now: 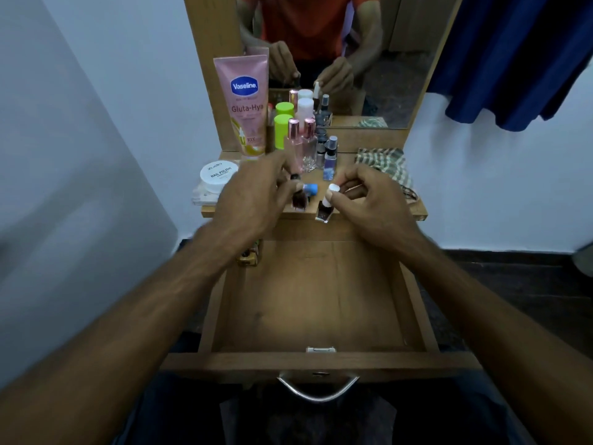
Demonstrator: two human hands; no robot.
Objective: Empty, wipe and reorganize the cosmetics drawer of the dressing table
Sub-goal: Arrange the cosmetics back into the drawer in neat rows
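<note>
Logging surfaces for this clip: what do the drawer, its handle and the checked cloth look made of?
Drawer: wood or wood-look board, matte, visible grain. Handle: likely polished metal, silvery with bright glints. Checked cloth: woven fabric, soft and crumpled in folds.
</note>
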